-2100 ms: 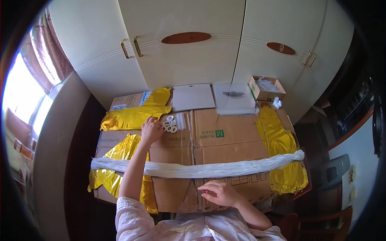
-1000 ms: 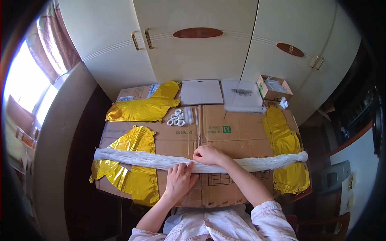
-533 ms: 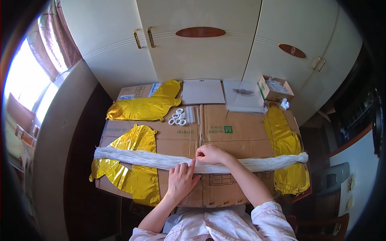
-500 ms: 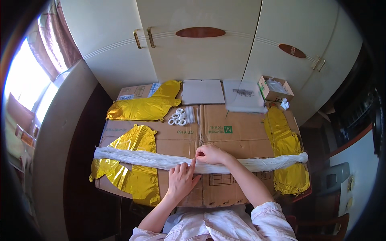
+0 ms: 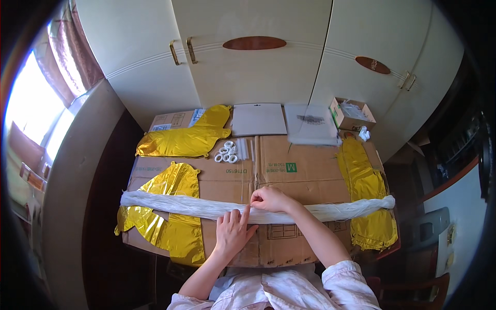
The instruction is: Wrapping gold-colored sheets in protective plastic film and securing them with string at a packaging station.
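A long bundle of white threads [image 5: 336, 211] stretches sideways over the cardboard sheet [image 5: 289, 243], its two ends lying across gold foil pieces. My left hand [image 5: 233, 235] rests at the bundle's near edge with its fingers stretched out, the index finger reaching up to the right fingertips. Thumb and fingers of my right hand [image 5: 273, 200] are pinched together on the bundle, seemingly on a thread too fine to follow. A flat gold foil balloon [image 5: 185, 232] is under the bundle's left end. Beneath its right end lies another folded gold foil balloon [image 5: 361, 175].
Farther back are another gold foil balloon [image 5: 181, 143], several white rings [image 5: 227, 152], thin clear strips [image 5: 243, 149], a grey flat board [image 5: 258, 120], a clear plastic bag [image 5: 312, 126], a small open box [image 5: 353, 123] and a crumpled white tissue [image 5: 365, 134]. Pale cabinets [image 5: 248, 72] stand behind the table.
The whole view has shifted very slightly. Both hands keep the same place on the bundle, and nothing has been taken up or let go.
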`<state>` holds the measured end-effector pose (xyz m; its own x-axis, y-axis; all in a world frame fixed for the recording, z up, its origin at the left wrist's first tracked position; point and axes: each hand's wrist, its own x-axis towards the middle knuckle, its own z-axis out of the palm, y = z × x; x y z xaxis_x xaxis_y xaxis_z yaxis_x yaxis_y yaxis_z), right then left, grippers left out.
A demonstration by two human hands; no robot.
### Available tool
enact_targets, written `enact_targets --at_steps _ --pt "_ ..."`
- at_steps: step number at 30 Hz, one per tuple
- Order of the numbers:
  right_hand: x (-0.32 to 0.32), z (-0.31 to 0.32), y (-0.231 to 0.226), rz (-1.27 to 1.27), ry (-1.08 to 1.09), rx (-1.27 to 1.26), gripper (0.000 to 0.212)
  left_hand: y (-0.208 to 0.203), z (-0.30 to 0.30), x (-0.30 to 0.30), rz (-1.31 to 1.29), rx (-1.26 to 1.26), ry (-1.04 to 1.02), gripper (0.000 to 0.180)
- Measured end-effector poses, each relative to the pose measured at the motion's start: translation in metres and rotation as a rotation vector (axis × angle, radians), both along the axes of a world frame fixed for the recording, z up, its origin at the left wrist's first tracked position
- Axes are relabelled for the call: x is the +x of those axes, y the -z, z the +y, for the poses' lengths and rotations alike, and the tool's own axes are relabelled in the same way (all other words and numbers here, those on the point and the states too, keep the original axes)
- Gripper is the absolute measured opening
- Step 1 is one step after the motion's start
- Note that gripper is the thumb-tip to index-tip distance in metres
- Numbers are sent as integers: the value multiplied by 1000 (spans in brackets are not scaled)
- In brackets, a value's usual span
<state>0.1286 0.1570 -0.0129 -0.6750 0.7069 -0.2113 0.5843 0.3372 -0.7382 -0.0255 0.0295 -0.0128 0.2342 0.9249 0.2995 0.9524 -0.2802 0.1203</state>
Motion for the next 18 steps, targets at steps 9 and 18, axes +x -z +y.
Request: enact_targets --at_steps 9,18 --pt "1 0 2 4 47 11 21 3 1 1 2 -5 0 60" --pt "14 3 0 -41 -14 33 23 1 0 2 -14 -4 1 59"
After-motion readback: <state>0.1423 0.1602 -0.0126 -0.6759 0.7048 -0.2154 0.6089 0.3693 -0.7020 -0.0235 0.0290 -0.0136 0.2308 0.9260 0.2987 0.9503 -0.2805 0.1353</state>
